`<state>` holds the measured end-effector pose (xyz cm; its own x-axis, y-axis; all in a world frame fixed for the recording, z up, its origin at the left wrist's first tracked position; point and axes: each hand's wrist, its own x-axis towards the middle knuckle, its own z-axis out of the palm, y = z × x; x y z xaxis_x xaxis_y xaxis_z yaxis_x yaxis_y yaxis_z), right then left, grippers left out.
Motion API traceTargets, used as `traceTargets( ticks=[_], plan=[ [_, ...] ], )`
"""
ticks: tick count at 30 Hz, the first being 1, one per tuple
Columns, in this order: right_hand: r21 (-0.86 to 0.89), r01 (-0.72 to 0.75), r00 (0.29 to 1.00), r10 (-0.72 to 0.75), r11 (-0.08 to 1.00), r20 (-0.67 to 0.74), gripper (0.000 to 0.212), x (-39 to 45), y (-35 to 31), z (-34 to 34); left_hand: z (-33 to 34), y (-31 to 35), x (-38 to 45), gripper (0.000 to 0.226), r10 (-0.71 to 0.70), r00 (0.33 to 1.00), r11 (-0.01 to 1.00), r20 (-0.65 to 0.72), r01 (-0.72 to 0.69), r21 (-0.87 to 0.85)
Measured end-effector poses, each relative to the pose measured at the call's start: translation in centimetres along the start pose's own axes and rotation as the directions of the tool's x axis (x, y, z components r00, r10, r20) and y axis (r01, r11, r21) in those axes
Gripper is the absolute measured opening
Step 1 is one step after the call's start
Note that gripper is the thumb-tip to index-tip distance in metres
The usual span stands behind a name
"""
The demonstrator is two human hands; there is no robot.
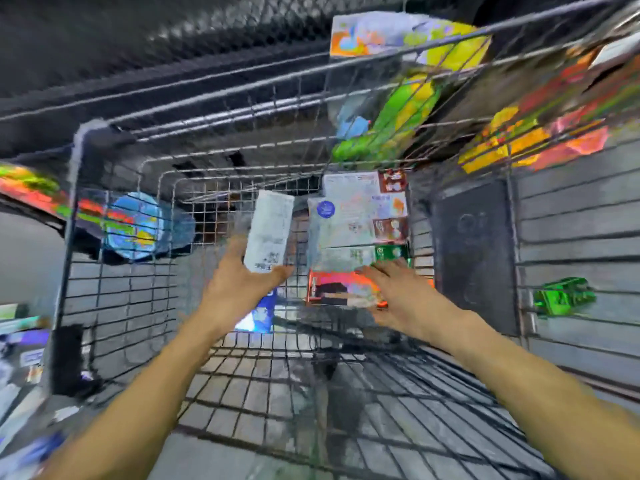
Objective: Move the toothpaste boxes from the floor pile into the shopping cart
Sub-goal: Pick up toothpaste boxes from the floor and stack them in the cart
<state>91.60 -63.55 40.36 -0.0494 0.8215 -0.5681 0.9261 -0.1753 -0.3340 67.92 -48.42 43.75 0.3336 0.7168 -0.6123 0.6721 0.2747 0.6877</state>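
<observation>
Both your hands are inside the shopping cart, reaching toward its far end. Your left hand grips a white box by its lower end, thumb on one side and fingers curled round the other, so the box stands up and away from you. Your right hand has its fingers spread nearly straight, lying on a red box that rests at the near edge of the stack of boxes already lying in the cart; it seems to press or steady that box, not clasp it. A blue box shows just under your left wrist. The picture is blurred, so print and exact edges are hard to read.

These cartons should be light and stiff along their length, but thin card dents if squeezed across the broad faces. Their smooth coating may slide, so hold across the narrow sides near the middle, not at one end, where the box levers in your fingers. Lay the white box flat beside the stack; dropped on end, it could tip over.
</observation>
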Motion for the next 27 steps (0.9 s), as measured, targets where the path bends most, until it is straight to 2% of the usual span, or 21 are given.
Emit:
traceTargets(
  ticks=[2, 5, 7, 12, 17, 24, 27],
  plan=[
    [-0.035, -0.001, 1.0, 0.001, 0.999, 0.007, 0.072, 2.1, 0.5, 1.9, 0.3, -1.8, 1.9, 0.071, 0.001, 0.999, 0.999, 0.036, -0.002, 0.041],
    [-0.037, 0.019, 1.0, -0.02, 0.999, -0.023, 0.069, 4.0, 1.1, 4.1, 1.0, -3.6, 3.6, 0.043, -0.005, 0.996, 0.999, 0.087, 0.002, 0.037],
    [-0.041, 0.038, 0.998, -0.039, 0.998, -0.043, 0.072, 4.7, 1.8, 5.7, 1.3, -4.4, 4.4, 0.037, 0.005, 0.995, 0.999, 0.097, -0.008, 0.034],
    [0.022, 0.044, 0.992, -0.041, 0.999, -0.118, 0.078, 4.6, 3.1, 8.7, 2.0, -5.7, 5.4, 0.051, 0.002, 0.99, 1.0, 0.144, -0.003, 0.005],
    [-0.084, 0.094, 0.987, -0.105, 0.992, -0.124, 0.077, 4.3, 2.9, 9.2, 2.7, -5.9, 5.6, 0.056, 0.029, 0.986, 0.999, 0.167, -0.032, 0.014],
    [-0.225, -0.033, 0.983, -0.009, 0.974, -0.184, 0.07, 4.8, 2.8, 9.3, 3.1, -6.5, 5.7, 0.059, 0.035, 0.982, 0.999, 0.185, -0.034, -0.011],
    [-0.229, -0.079, 0.973, 0.025, 0.97, -0.228, 0.069, 5.2, 3.5, 9.4, 3.2, -6.9, 5.8, 0.064, 0.029, 0.984, 1.0, 0.174, -0.027, -0.013]
  ],
)
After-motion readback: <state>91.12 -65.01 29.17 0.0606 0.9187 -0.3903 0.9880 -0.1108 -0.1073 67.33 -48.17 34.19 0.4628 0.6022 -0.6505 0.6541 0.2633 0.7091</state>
